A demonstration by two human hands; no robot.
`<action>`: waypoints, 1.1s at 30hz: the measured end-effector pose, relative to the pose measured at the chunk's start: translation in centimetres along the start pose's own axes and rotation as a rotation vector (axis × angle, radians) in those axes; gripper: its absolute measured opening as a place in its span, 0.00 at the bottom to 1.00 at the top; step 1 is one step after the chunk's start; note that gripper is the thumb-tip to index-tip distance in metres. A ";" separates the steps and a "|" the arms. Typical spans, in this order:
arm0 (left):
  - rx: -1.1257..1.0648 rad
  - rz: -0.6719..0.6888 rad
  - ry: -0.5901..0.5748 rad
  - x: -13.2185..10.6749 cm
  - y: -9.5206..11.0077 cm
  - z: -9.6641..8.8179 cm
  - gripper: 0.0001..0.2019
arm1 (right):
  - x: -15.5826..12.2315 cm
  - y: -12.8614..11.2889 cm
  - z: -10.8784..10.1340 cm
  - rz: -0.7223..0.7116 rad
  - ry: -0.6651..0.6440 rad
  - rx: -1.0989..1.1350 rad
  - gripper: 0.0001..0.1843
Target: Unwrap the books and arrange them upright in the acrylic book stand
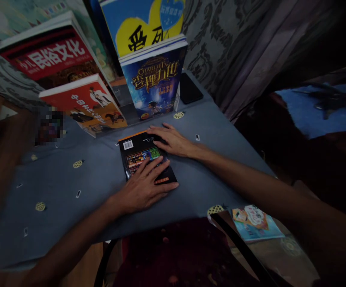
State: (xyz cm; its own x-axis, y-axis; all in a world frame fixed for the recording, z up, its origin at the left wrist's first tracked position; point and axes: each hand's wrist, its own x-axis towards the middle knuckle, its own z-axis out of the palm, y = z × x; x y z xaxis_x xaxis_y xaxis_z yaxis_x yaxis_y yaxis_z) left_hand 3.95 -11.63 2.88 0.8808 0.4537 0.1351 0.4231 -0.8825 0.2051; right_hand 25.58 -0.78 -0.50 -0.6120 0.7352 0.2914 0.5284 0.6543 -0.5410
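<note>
your left hand (pixel 141 188) and right hand (pixel 175 143), fingers apart, lie on and partly hide the black book (pixel 139 149) near the table (pixel 101 175) edge.

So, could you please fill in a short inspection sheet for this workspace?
Surface: table covered in blue-grey cloth with yellow pineapple prints.
Item at hand: black book, lying flat, barcode side up.
Clutter: orange-red book and blue book standing upright behind it, among others; dark, flat phone-like object beside them.
Hands: left hand spread over the book's near part; right hand with fingers at its far right corner.
Cables: nothing seen, though the right side is very dark.
Surroundings: patterned wall covering behind; light-blue booklet beyond the table's near edge, at right.
</note>
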 end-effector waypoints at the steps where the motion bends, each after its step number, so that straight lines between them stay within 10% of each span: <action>1: 0.008 0.007 0.011 -0.3 0.0 -0.1 0.21 | 0.0 -0.1 0.0 -0.003 0.004 -0.008 0.24; 14: 0.048 -0.076 0.147 -9.1 -0.4 -1.1 0.22 | 0.0 -0.1 0.2 -0.018 0.030 -0.073 0.23; 20: 0.066 -0.120 0.236 -9.9 0.1 -1.1 0.17 | -1.7 -8.9 2.1 -0.116 -0.050 -0.080 0.23; 24: 0.044 -0.123 0.261 -10.0 0.2 -1.1 0.12 | -4.4 -15.2 4.8 -0.281 -0.204 -0.002 0.42; 33: 0.066 -0.112 0.279 -10.0 0.1 -1.0 0.14 | -8.1 -14.0 4.0 -0.190 -0.176 -0.126 0.48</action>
State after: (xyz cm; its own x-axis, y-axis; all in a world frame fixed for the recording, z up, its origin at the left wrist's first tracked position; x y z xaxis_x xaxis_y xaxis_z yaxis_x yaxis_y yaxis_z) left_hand -5.07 -16.11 2.50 0.7391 0.5574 0.3783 0.5356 -0.8268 0.1717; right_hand 20.76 -16.61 1.52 -0.7941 0.5624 0.2304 0.4567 0.8023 -0.3844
